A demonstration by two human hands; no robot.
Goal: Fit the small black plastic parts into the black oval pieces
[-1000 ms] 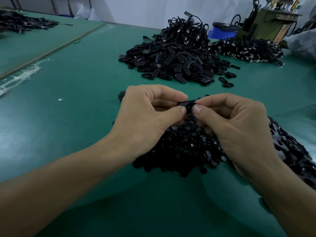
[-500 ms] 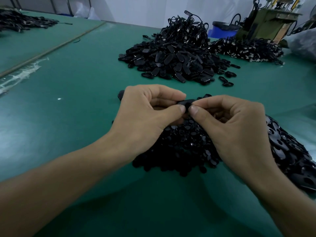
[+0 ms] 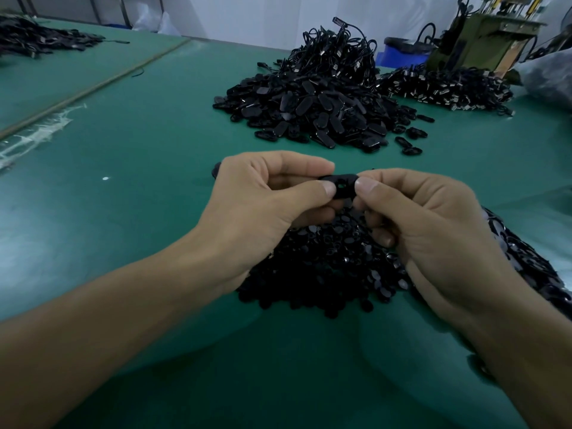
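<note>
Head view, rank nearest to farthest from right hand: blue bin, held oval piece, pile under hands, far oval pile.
1. held oval piece: pinched by right hand.
2. pile under hands: just below.
3. far oval pile: mid-table ahead.
4. blue bin: back, right.

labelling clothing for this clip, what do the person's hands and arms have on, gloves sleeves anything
Nothing worn shows. The left hand and right hand are bare: no gloves, rings or watch. Both forearms are bare to the frame edge, with no sleeve in view. The thumbnails look short and unpainted.
</note>
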